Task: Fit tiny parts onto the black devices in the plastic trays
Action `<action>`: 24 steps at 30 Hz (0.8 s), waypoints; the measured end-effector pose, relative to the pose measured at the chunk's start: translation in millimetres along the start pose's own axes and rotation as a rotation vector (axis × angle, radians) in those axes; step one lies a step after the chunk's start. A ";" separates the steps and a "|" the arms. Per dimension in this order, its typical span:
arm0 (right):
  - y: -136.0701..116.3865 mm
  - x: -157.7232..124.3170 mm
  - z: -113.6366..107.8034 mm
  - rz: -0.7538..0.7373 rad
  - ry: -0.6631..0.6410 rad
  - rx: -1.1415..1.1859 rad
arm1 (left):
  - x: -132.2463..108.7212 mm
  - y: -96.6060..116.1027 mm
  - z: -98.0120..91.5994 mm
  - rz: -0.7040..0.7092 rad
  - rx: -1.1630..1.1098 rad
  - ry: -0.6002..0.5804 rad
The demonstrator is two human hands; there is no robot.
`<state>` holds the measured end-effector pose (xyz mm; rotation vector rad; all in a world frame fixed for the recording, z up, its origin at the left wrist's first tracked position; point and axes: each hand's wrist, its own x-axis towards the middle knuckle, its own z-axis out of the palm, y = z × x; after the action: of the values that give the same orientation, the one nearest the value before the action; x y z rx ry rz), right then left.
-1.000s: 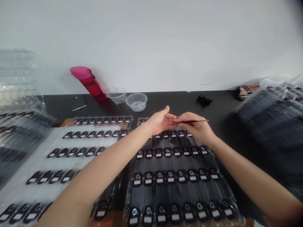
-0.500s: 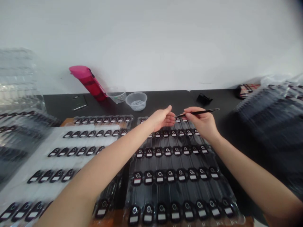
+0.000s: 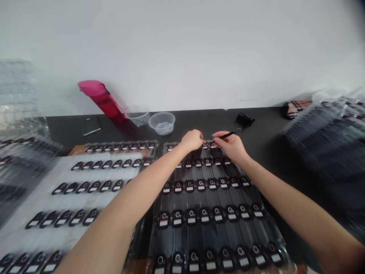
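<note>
In my right hand (image 3: 228,146) are slim black tweezers (image 3: 232,133), held like a pen, with the tip pointing left and down at the back row of the right tray. My left hand (image 3: 193,140) is closed, its fingers curled downward over that same row, close to the tweezers' tip. Whatever lies in those fingers is hidden. Beneath both hands is a clear plastic tray (image 3: 196,236) with rows of small black parts (image 3: 204,214), each showing a ring and a mostly white rectangle.
A second tray with similar black parts (image 3: 95,186) stands to the left. Behind it are a clear tub of small pale pieces (image 3: 164,127), a pink-red umbrella-like roll (image 3: 105,101) and a phone (image 3: 91,126). Stacked trays (image 3: 327,152) rise on the right; more stand far left.
My left hand has gone from an open palm to curled fingers, lower over the back row. My right hand has shifted left and down with the tweezers. The view has moved slightly.
</note>
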<state>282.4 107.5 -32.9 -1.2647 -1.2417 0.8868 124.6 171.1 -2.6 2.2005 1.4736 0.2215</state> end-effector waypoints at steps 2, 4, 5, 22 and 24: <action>2.6 0.5 -0.3 -0.018 -0.007 -0.032 | 0.3 0.2 1.3 -0.004 0.002 -0.006; 4.5 0.6 -0.7 -0.034 -0.018 -0.073 | 0.2 0.2 1.9 -0.006 0.006 -0.008; 5.2 0.5 -0.7 -0.045 -0.024 -0.094 | 0.1 0.2 1.9 -0.007 0.006 -0.007; 5.6 1.1 1.2 -0.216 -0.047 -0.286 | -0.5 2.6 3.1 -0.027 0.028 -0.011; 4.6 1.0 1.0 -0.221 -0.049 -0.296 | -0.9 3.7 2.7 -0.029 0.032 -0.011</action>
<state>282.3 109.3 -37.3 -1.3088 -1.5612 0.5925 128.4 168.4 -3.0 2.2002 1.5115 0.1771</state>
